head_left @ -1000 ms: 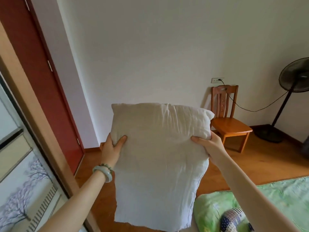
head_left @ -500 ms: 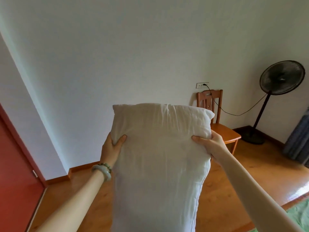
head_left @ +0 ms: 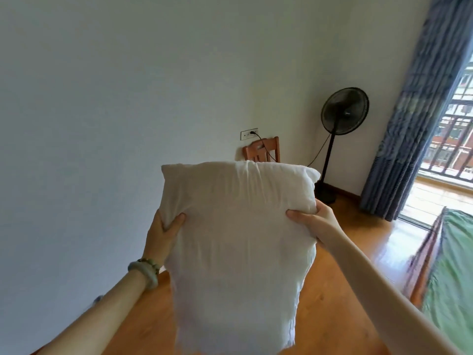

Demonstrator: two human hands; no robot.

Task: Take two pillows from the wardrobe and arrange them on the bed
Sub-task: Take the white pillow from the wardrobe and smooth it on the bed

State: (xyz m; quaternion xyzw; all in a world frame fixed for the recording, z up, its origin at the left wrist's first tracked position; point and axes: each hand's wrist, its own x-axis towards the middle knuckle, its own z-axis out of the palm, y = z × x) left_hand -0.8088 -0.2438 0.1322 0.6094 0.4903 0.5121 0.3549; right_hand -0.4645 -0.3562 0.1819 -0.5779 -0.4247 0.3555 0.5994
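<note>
A white pillow (head_left: 238, 239) hangs upright in front of me, held at arm's length above the wooden floor. My left hand (head_left: 161, 233) pinches its left edge, a pale bracelet on that wrist. My right hand (head_left: 313, 219) grips its right edge. The bed (head_left: 453, 272), covered in a green sheet with a wooden end board, shows at the far right edge. The wardrobe and any second pillow are out of view.
A wooden chair (head_left: 263, 152) stands against the white wall behind the pillow, below a wall socket. A black standing fan (head_left: 343, 116) is to its right. Blue curtains (head_left: 414, 119) hang beside a balcony door at the right.
My view has swung to the right: the red door and wardrobe left the frame, the curtains, balcony door and bed end came in. Both hands keep the same hold on the pillow.
</note>
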